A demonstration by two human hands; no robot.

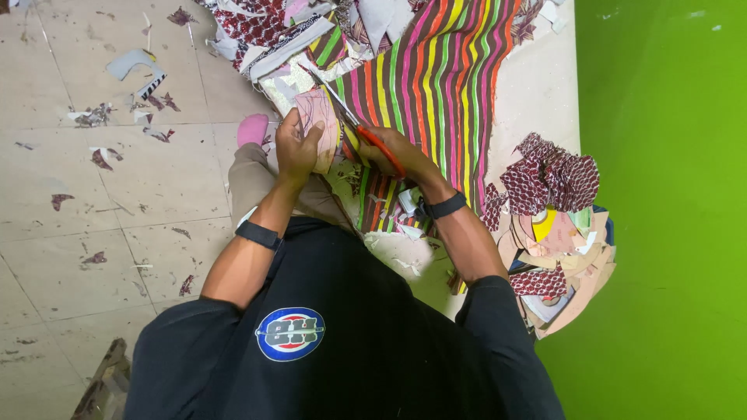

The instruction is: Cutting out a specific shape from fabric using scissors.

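While the left hand [298,148] pinches a pale pink cut-out piece [320,124] between thumb and fingers and holds it up over the lap, the right hand [389,152] is closed around the orange handles of a pair of scissors [359,131], whose blades point up and to the left and meet the edge of that piece. Both wrists carry a dark band, and the arms come out of a black shirt with a round badge on the chest. Just behind the hands lies a large sheet of striped cloth [436,78] in yellow, green, pink, orange and brown, spread across a pale table [537,93] and hanging down toward the person's knees. At the top of the table sits a jumble of red-and-white patterned scraps [249,27] mixed with white backing pieces. To the right of the right forearm, near the table's edge, a stack of cut shapes [556,257] in tan, pink and yellow is heaped up, with maroon patterned pieces [548,175] piled on top of it. A green wall [669,210] rises just beside the table. On the left, the tiled floor [117,194] is littered with small offcuts, and a pink sock shows by the knee.
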